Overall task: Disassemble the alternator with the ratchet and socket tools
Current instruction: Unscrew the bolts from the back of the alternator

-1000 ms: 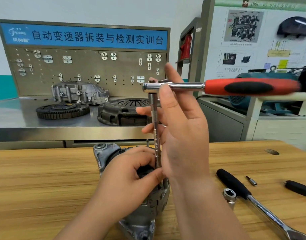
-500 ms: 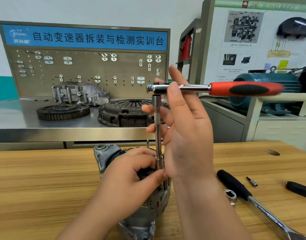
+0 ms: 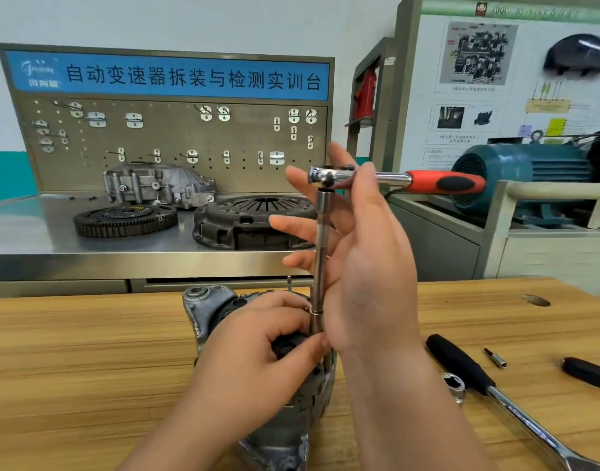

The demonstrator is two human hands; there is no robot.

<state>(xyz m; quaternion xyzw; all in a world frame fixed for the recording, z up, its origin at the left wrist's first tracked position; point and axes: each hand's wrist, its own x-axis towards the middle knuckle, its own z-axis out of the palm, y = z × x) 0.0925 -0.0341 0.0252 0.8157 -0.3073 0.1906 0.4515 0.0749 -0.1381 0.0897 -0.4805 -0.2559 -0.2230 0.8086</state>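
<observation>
A grey alternator [image 3: 207, 311] stands on the wooden table [image 3: 71, 368]. A long steel extension bar [image 3: 322, 239] rises upright from its top, and a ratchet with a red and black handle [image 3: 444, 181] sits across the bar's upper end, pointing right. My left hand [image 3: 258, 362] lies over the alternator's top and pinches the foot of the bar between thumb and fingers. My right hand [image 3: 370, 266] is raised beside the bar with straight, spread fingers, and its index finger touches the ratchet's chrome shank. What the bar sits on is hidden by my hands.
On the table to the right lie a black-handled chrome wrench [image 3: 461, 365], a loose socket [image 3: 454, 385], a small bit [image 3: 495, 358] and another black handle [image 3: 587, 372]. Behind, a steel bench carries a clutch cover [image 3: 254, 219], a flywheel [image 3: 125, 219] and a housing [image 3: 156, 185].
The ratchet's red handle has swung round on the bar, away from me, so it looks shorter. My right hand stays against it; my left hand keeps its hold at the bar's foot.
</observation>
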